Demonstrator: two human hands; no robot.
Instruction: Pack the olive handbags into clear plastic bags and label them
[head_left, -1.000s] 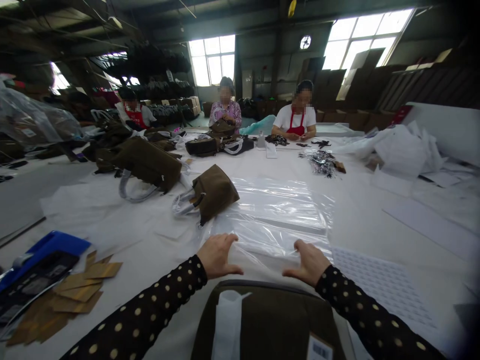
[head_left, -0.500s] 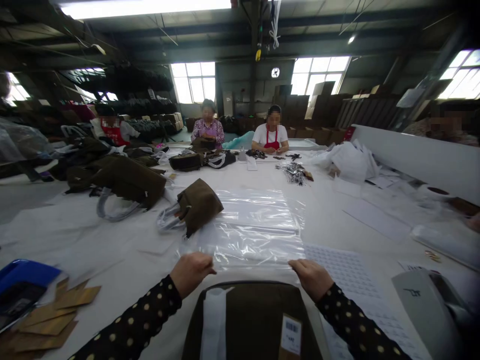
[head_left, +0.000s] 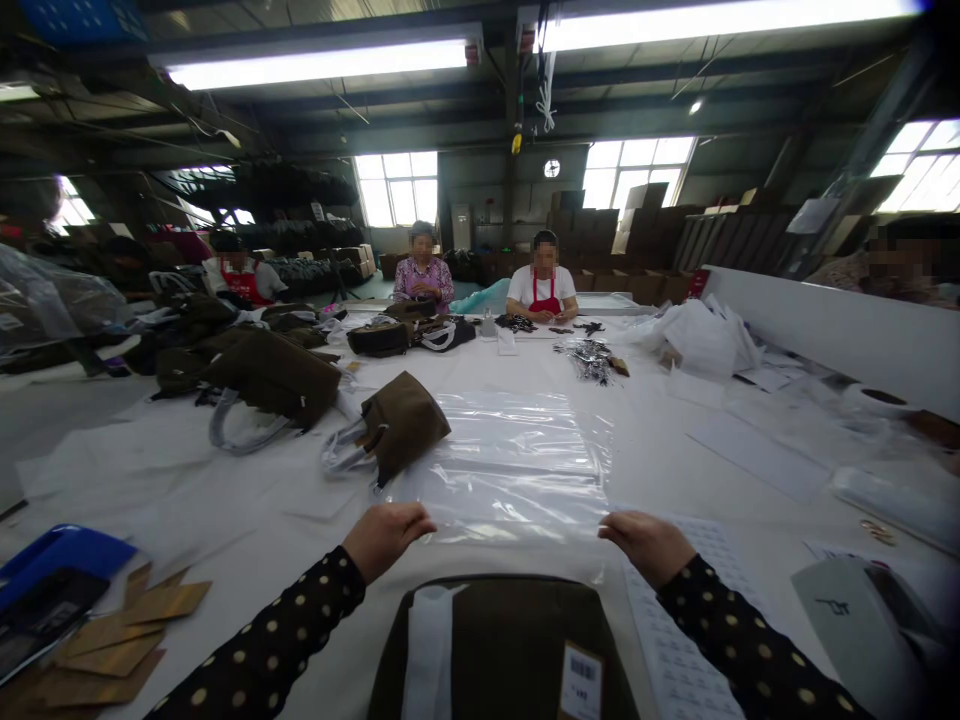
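Note:
A clear plastic bag lies spread on the white table, its near edge stretched between my two hands. My left hand pinches the near left corner, and my right hand pinches the near right corner. Just below them, close to my body, stands a dark olive bag with a white strip over its left part and a barcode tag on its right. Left of the plastic sits a smaller olive bag with wrapped handles.
More olive bags are heaped at the left. Brown cards and a blue tray lie near left. At right are a printed sheet and a grey device. Two people sit across the table.
My right hand has moved a little to the right, drawing the near edge of the plastic wider. The camera view has tilted slightly upward.

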